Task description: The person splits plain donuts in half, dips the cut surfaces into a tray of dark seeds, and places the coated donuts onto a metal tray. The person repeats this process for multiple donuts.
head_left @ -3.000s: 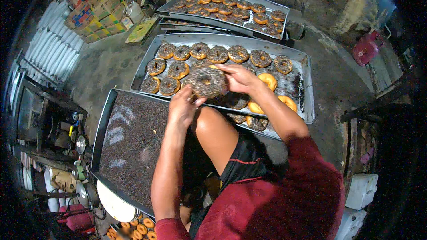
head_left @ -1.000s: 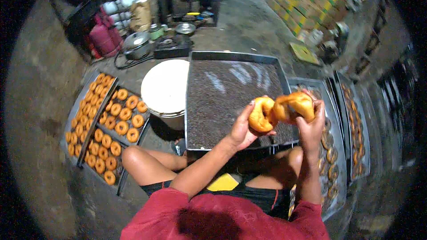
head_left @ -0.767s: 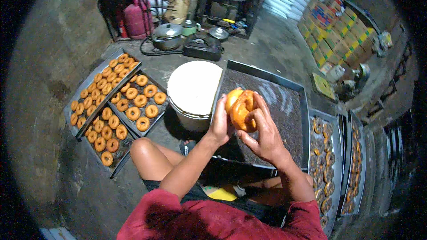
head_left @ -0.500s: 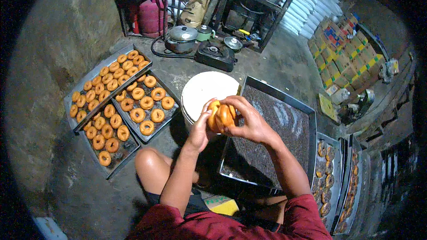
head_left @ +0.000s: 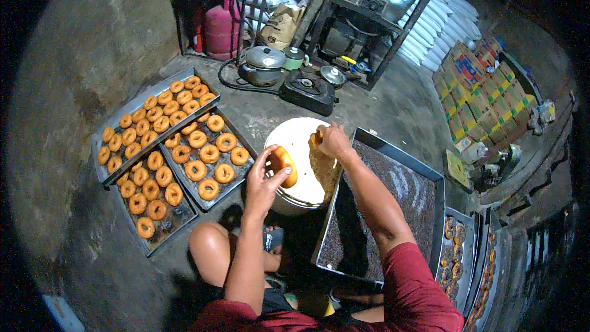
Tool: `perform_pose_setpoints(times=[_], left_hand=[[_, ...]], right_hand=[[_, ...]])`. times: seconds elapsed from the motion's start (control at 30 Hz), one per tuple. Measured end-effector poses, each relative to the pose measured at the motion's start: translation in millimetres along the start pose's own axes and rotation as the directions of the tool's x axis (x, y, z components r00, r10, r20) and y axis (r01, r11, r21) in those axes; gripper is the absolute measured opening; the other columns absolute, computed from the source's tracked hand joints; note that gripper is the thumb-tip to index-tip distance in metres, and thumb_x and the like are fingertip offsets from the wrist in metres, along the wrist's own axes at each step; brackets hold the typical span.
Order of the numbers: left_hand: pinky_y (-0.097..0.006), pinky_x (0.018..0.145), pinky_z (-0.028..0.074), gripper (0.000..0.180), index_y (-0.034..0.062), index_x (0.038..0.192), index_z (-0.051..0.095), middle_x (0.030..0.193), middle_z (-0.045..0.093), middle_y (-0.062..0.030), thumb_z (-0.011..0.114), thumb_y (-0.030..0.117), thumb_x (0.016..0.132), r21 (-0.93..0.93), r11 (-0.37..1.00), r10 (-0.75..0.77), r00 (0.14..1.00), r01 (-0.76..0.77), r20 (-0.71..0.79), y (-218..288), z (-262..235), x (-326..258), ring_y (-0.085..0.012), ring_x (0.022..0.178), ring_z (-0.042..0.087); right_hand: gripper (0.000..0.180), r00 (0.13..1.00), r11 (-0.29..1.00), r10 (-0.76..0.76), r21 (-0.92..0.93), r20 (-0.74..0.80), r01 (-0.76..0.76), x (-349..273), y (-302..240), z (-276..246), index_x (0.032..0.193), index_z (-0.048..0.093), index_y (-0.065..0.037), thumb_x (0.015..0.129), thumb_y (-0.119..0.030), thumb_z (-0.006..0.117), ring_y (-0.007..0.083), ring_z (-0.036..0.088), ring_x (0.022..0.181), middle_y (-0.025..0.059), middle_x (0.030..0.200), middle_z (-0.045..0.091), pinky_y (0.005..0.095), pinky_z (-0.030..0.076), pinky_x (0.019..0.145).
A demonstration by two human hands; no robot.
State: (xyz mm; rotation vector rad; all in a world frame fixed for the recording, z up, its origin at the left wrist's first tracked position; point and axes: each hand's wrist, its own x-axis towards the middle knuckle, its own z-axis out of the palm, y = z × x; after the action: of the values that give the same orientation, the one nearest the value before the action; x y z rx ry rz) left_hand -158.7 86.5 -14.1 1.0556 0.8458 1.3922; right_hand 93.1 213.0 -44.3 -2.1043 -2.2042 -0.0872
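I see the left hand (head_left: 263,181) pinching a smooth golden ring doughnut (head_left: 283,166) at the near-left rim of the round white bucket (head_left: 295,141), while the right hand (head_left: 332,140) grips a second doughnut (head_left: 316,139) over the bucket's pale, glossy filling. Just right of the bucket lies a rectangular metal tray (head_left: 430,175) of dark, grainy sprinkles. Half a second ago both hands were pressed together around the doughnuts; they have since parted.

Red gas cylinder (head_left: 220,29), lidded pot (head_left: 262,64), black stove (head_left: 307,91), stacked white sacks (head_left: 439,31)

Both hands (head_left: 264,178) (head_left: 332,140) forward, fingers curled.
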Motion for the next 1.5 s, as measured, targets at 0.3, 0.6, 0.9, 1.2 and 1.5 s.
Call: perform_pose_setpoints(times=[0.3, 0.6, 0.9, 1.2, 1.5], left_hand=[[-0.047, 0.090, 0.054, 0.037, 0.0111, 0.109, 0.070, 0.119, 0.056, -0.0197, 0.076, 0.022, 0.074, 0.943, 0.142, -0.015, 0.952, -0.302, 0.307, -82, 95, 81, -0.0374, 0.115, 0.052], [-0.046, 0.097, 0.052, 0.050, 0.0147, 0.138, 0.055, 0.138, 0.053, -0.0141, 0.066, 0.027, 0.091, 0.176, 0.952, -0.301, 0.866, 0.250, 0.399, -46, 88, 58, -0.0295, 0.121, 0.057], [-0.041, 0.109, 0.044, 0.063, 0.0068, 0.149, 0.039, 0.144, 0.049, -0.0119, 0.062, 0.030, 0.095, -0.515, 0.686, -0.095, 0.766, 0.513, 0.636, 9, 112, -49, -0.0256, 0.131, 0.050], [-0.042, 0.108, 0.045, 0.058, 0.0091, 0.150, 0.036, 0.143, 0.050, -0.0101, 0.056, 0.030, 0.100, -0.415, 0.670, -0.200, 0.687, 0.616, 0.699, 1, 139, -76, -0.0244, 0.130, 0.051], [-0.043, 0.106, 0.045, 0.058, 0.0087, 0.150, 0.038, 0.142, 0.051, -0.0082, 0.058, 0.024, 0.098, -0.296, 0.768, -0.318, 0.738, 0.568, 0.595, 2, 136, -91, -0.0235, 0.129, 0.051]], right_hand=[[0.048, 0.992, -0.234, 0.027, 0.966, 0.119, -0.110, -76, 29, -112, 0.141, 0.047, -0.002, 0.094, -0.013, 0.055, 0.0213, 0.063, 0.110, 0.0087, 0.126, 0.061, 0.0380, 0.054, 0.089], [0.052, 0.937, -0.067, 0.327, 0.987, -0.119, 0.149, -223, 53, -155, 0.137, 0.051, 0.001, 0.086, -0.011, 0.060, 0.0230, 0.058, 0.120, 0.0115, 0.129, 0.059, 0.0372, 0.047, 0.102], [0.061, 0.780, 0.863, 0.059, 0.424, -0.623, 0.273, -267, -32, -173, 0.135, 0.058, -0.005, 0.076, -0.012, 0.069, 0.0416, 0.050, 0.125, 0.0215, 0.142, 0.050, 0.0466, 0.039, 0.110], [0.058, 0.790, 0.835, 0.058, 0.464, -0.610, 0.297, -302, -13, -177, 0.134, 0.059, -0.009, 0.077, -0.011, 0.067, 0.0400, 0.046, 0.129, 0.0202, 0.145, 0.047, 0.0475, 0.038, 0.110], [0.048, 0.788, 0.817, 0.427, 0.562, -0.443, -0.126, -349, 29, -124, 0.127, 0.059, -0.005, 0.080, -0.010, 0.067, 0.0407, 0.052, 0.122, 0.0216, 0.136, 0.053, 0.0464, 0.042, 0.106]])
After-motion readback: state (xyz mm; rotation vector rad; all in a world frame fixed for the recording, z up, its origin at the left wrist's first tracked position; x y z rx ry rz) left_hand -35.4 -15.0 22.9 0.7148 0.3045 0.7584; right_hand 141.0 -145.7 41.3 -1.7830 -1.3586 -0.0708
